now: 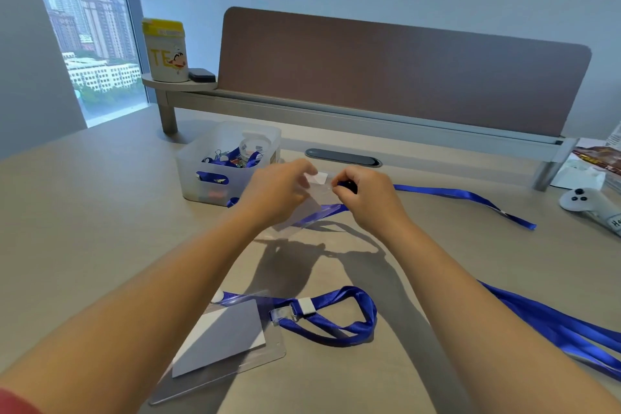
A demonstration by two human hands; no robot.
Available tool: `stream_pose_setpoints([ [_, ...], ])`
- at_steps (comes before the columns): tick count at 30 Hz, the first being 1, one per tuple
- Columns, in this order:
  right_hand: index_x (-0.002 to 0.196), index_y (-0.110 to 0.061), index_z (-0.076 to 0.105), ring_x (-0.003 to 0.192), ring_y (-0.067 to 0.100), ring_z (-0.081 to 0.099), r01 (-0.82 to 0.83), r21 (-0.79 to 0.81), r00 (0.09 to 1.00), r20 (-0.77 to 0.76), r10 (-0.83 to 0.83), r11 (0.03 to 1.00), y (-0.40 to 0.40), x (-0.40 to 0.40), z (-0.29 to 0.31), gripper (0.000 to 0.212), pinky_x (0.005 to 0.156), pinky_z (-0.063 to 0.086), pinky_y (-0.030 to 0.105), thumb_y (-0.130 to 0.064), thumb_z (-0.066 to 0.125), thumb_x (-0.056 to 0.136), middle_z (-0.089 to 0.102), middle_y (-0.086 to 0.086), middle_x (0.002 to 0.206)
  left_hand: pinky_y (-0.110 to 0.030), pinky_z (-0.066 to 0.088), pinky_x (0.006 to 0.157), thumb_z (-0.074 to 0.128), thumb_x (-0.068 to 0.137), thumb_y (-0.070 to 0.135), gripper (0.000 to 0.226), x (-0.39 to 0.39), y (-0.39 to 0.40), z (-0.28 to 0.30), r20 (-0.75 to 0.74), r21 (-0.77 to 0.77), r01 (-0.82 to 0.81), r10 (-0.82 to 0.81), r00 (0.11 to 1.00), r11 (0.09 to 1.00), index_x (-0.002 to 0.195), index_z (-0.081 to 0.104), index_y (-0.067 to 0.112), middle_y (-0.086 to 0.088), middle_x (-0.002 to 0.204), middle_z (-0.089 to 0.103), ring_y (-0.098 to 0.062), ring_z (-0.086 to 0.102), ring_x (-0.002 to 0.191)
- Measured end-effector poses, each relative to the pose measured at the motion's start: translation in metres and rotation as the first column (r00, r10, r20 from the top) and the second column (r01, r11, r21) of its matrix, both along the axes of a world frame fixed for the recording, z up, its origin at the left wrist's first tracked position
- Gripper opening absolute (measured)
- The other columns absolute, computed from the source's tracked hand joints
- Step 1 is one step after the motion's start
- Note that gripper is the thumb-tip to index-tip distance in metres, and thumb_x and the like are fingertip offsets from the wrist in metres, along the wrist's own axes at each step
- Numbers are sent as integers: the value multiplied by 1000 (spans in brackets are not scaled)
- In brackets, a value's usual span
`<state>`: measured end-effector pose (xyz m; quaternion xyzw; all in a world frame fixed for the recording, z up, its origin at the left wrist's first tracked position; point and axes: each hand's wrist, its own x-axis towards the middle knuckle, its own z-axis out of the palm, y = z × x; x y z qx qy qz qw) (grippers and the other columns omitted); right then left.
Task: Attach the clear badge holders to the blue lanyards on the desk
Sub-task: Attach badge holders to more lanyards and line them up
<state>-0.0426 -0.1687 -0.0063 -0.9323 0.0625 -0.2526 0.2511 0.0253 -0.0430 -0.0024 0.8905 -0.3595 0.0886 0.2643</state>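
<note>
Both hands are up over the middle of the desk [100, 212], working together on one clear holder [311, 208]. The left hand [279, 191] pinches the holder's top edge, fingers narrow around it, while the right hand [366, 193] is curled tight at the same edge, fingertips pressed onto a dark clip at the end of a blue lanyard [463, 197]; whether that clip is through the slot, I cannot tell. The holder hangs tilted off the desk between the two hands, and the lanyard trails away toward 3 o'clock across the surface. Down at 6 o'clock lies a second holder [221, 346] with a white card inside, its strap end touching a looped lanyard [342, 316] just beside it. More blue straps [554, 323] lie at 4 o'clock. At 11 o'clock from the hands sits a translucent bin [201, 161] with blue lanyards and clips in it.
</note>
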Motion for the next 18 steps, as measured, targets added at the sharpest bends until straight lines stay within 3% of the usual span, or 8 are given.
stream_pose_setpoints([
  [3,104,-2,64,83,12,50,11,1,1000,19,-11,1000,1,0,1,24,75,41,23,-17,51,91,67,12,101,-30,50,82,48,92,14,24,-2,2,-4,158,-64,-28,38,987,998,111,61,10,-10,112,69,-23,62,100],
  [5,101,-1,64,80,16,52,21,76,1000,10,-22,997,2,0,1,28,73,43,27,-23,51,91,65,11,93,-30,49,71,49,91,14,22,-2,2,-9,297,-143,-17,60,953,990,104,65,8,-13,102,72,-27,64,90],
  [7,96,1,65,75,20,55,36,211,999,-22,-32,977,3,1,2,34,71,45,33,-28,50,91,63,10,81,-26,45,60,54,86,11,17,-2,3,-11,416,-173,14,61,907,985,92,69,5,-15,87,75,-30,68,76],
  [10,85,-4,63,63,9,47,37,517,992,-125,33,855,6,1,4,26,60,40,21,-26,49,91,55,-1,69,-23,48,47,59,74,13,13,-3,5,-11,513,-163,40,50,857,986,73,71,6,-11,67,75,-26,68,55],
  [12,74,-14,56,63,9,45,30,683,987,-134,85,729,7,0,6,19,59,39,19,-17,48,91,54,-1,71,-29,54,46,61,71,14,14,-3,5,-11,511,-135,74,5,860,988,73,72,5,-12,69,75,-26,69,55],
  [14,71,-17,53,65,11,47,15,761,990,-102,96,648,8,1,7,21,61,41,20,-10,47,89,56,1,72,-33,56,58,61,77,11,16,-7,3,-9,443,-129,109,-41,896,986,85,71,1,-17,84,75,-31,70,70],
  [16,70,-16,54,65,11,48,3,758,992,-83,92,653,11,2,7,21,60,40,19,-7,48,88,57,0,70,-35,54,74,55,85,5,22,-10,-1,-8,352,-168,106,-41,935,980,103,65,-1,-20,105,70,-34,66,90],
  [18,67,-16,54,63,10,47,-14,737,995,-59,85,675,14,3,9,24,58,39,17,-4,48,87,55,0,68,-35,52,73,52,86,0,23,-11,-3,-9,339,-220,101,-21,940,970,105,63,-2,-20,107,68,-35,64,90],
])
